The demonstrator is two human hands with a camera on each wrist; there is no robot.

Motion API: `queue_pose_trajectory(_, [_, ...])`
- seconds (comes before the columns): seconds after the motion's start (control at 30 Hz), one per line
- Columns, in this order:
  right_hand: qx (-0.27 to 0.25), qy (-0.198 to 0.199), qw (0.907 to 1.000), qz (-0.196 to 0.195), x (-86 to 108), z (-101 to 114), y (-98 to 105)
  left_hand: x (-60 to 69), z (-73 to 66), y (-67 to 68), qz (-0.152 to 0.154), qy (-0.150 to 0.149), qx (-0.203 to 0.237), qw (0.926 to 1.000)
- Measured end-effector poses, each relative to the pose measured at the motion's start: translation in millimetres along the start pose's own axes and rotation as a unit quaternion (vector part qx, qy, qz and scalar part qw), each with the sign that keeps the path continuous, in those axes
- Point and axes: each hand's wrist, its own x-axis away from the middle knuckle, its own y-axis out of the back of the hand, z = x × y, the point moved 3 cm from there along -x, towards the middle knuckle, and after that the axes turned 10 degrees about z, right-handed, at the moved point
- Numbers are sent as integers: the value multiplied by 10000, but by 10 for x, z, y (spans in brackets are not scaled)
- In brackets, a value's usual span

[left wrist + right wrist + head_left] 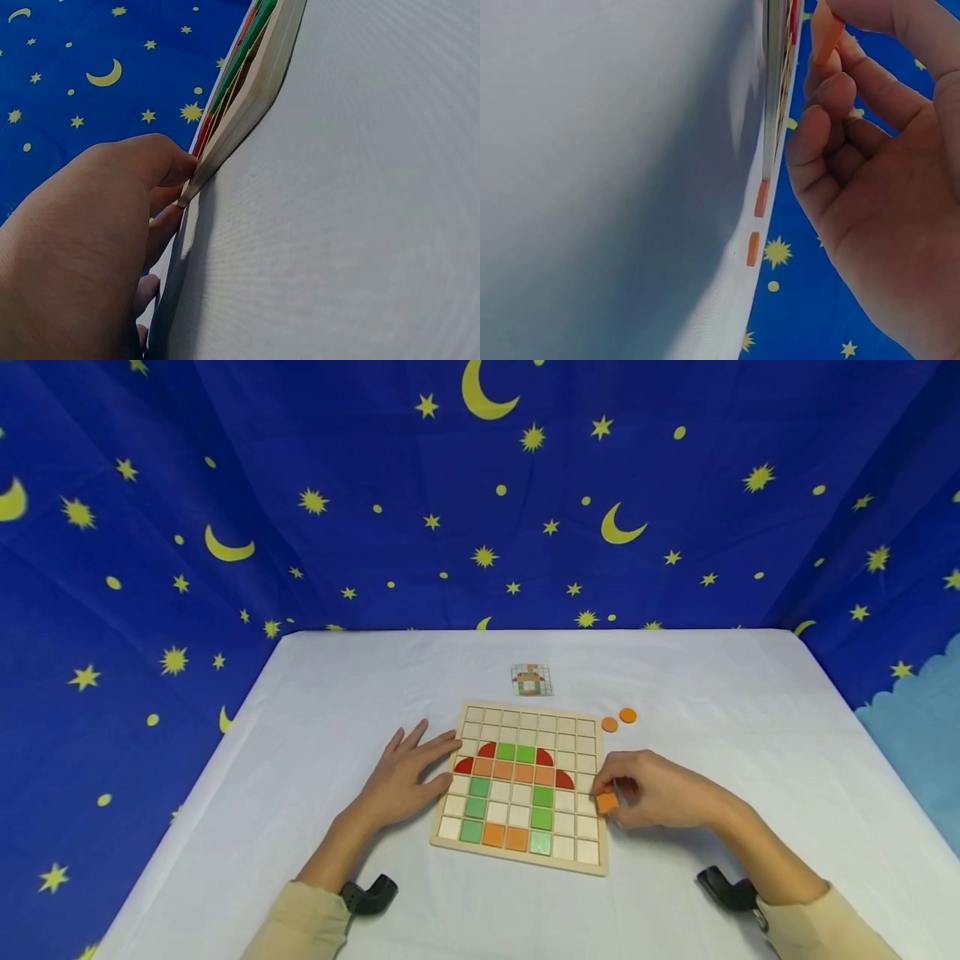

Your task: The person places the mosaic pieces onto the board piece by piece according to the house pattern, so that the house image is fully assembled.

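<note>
A wooden grid board (587, 852) lies slightly turned on the table, with red rounded pieces (564, 779), green squares (542, 818) and orange squares (516, 838) set in its cells. My left hand (401, 781) rests at the board's left side, fingers spread. In the left wrist view that hand (90, 232) touches the board's edge (259, 94). Just off the right edge, my right hand (660, 789) pinches an orange square tile (607, 802). The right wrist view shows this tile (829, 36) between thumb and fingers, the other fingers curled.
Two orange discs (627, 716) lie beyond the board's upper right corner. Behind the board is a small pattern card (532, 679). Black devices (371, 895) are strapped to both wrists. A blue curtain (390, 468) with stars and moons surrounds the white table (337, 685).
</note>
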Motion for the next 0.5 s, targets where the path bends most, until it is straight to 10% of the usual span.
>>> queue_pose_trajectory(0.5, [-281,131,9992,-235,-116,-85,50,2,2,0,-24,15,19,10000])
